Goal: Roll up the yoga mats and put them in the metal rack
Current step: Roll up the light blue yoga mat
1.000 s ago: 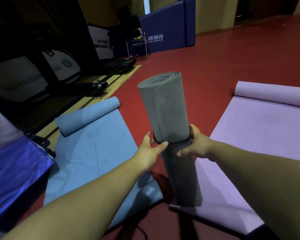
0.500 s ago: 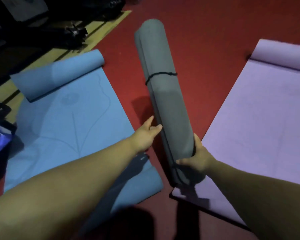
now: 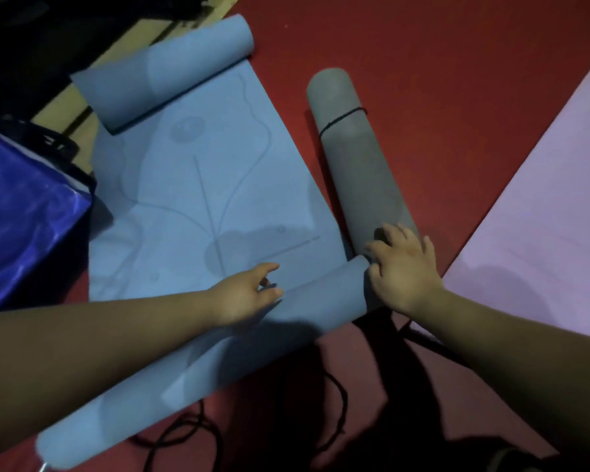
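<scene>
A grey yoga mat (image 3: 358, 165), rolled and tied near its far end with a black cord (image 3: 341, 117), lies on the red floor. Left of it a blue yoga mat (image 3: 198, 199) is spread out, its far end curled up and its near end wound into a roll (image 3: 239, 349). My left hand (image 3: 242, 294) rests on top of that near roll with loosely bent fingers. My right hand (image 3: 402, 267) lies spread over the roll's right end and touches the grey mat's near end. A purple mat (image 3: 545, 226) lies flat at the right. No metal rack is in view.
Loose black cords (image 3: 334, 413) lie on the red floor (image 3: 440, 80) close to me. A shiny blue padded object (image 3: 24, 212) stands at the left edge. Dark equipment and a yellowish floor strip (image 3: 62, 110) fill the far left corner.
The grey mat went from upright in both hands to lying on the floor. Both hands left it and moved to the near roll of the blue mat; my view tilted down.
</scene>
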`<state>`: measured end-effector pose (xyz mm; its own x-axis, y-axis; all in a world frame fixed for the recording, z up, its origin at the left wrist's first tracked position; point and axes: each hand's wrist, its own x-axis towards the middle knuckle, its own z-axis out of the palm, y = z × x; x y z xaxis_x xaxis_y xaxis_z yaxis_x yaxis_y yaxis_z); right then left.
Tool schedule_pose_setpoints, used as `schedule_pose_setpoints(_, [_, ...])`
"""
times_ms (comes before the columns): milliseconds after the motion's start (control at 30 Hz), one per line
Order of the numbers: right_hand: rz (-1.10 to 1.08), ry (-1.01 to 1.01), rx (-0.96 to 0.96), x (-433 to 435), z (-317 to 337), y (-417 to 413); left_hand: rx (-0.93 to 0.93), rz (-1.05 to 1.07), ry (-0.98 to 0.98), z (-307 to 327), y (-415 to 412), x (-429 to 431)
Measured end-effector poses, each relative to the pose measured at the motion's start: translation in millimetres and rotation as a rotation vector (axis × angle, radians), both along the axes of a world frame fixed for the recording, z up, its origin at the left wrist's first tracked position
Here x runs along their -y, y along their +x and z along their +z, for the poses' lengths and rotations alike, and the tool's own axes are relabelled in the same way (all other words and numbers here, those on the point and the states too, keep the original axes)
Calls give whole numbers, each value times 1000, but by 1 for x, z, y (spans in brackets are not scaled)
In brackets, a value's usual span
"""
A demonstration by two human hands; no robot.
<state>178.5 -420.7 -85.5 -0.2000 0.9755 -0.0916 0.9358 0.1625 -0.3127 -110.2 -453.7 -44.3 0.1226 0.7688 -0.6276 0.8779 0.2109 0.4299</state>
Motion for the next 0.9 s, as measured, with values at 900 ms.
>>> schedule_pose_setpoints(900, [511,-517,64,112,-58,-80,-236,187,439,-102,-75,225])
